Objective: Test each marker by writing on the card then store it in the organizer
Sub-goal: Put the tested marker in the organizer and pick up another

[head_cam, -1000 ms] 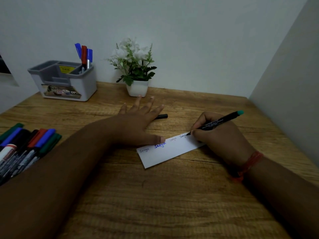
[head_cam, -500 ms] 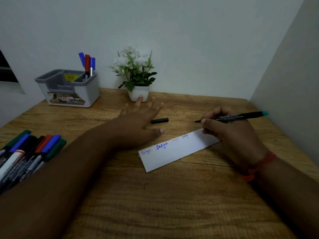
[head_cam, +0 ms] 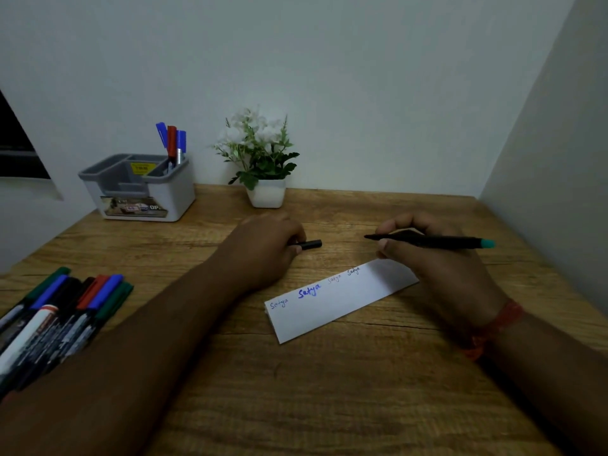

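Observation:
A white card with several written words lies on the wooden desk. My right hand grips an uncapped black marker with a teal end, held level above the card's far right end, tip pointing left. My left hand curls its fingers round the black cap lying on the desk beyond the card. A grey-and-white organizer stands at the back left with three markers upright in its right compartment. Several capped markers lie in a pile at the left edge.
A small white pot with a flowering plant stands against the back wall between organizer and hands. A wall closes off the desk on the right. Bare wood desk extends in front of the card.
My right hand lifted the marker off the card and turned it level. My left hand left the card's edge, moved back to the cap and curled round it.

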Tool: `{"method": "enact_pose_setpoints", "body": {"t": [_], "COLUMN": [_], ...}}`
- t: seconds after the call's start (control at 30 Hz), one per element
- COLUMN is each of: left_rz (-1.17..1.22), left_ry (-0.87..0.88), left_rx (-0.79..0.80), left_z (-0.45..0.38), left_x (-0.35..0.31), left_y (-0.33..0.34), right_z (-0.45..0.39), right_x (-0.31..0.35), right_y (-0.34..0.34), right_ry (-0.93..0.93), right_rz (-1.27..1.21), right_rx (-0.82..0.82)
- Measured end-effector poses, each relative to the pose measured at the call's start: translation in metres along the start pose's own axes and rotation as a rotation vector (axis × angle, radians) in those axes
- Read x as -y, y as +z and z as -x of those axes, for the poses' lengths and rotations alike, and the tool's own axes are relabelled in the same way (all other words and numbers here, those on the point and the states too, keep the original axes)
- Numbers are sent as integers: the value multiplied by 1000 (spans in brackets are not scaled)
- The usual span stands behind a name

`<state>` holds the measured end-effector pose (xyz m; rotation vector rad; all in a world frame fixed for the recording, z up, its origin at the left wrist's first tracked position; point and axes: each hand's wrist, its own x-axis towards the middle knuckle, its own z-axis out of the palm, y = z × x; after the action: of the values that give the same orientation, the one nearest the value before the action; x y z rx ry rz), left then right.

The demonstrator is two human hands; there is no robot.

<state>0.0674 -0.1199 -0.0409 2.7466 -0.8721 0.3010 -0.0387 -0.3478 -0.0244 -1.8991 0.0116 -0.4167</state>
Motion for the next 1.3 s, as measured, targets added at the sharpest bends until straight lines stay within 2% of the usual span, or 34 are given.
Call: {"method": "enact_pose_setpoints", "body": {"t": [0.07, 0.17, 0.3, 0.47, 0.97, 1.3], "left_rz": [18, 212, 313, 302, 268, 483], "left_ry": [1, 25, 193, 264, 320, 350], "left_rx": [-24, -153, -291, -297, -280, -250], "left_z": [0, 3, 8, 11, 14, 20], "left_x": [0, -1, -10, -19, -29, -48], "left_y": [1, -3, -10, -8, -11, -11], "right_z": [1, 2, 3, -1, -2, 1], "right_x": [1, 3, 3, -1, -4, -4], "right_y": [0, -1, -3, -5, 0, 2], "right_ry": [-7, -41, -96, -138, -77, -130], "right_rz": [12, 21, -142, -337, -332, -326], "right_rx": [20, 57, 28, 25, 114, 130]}}
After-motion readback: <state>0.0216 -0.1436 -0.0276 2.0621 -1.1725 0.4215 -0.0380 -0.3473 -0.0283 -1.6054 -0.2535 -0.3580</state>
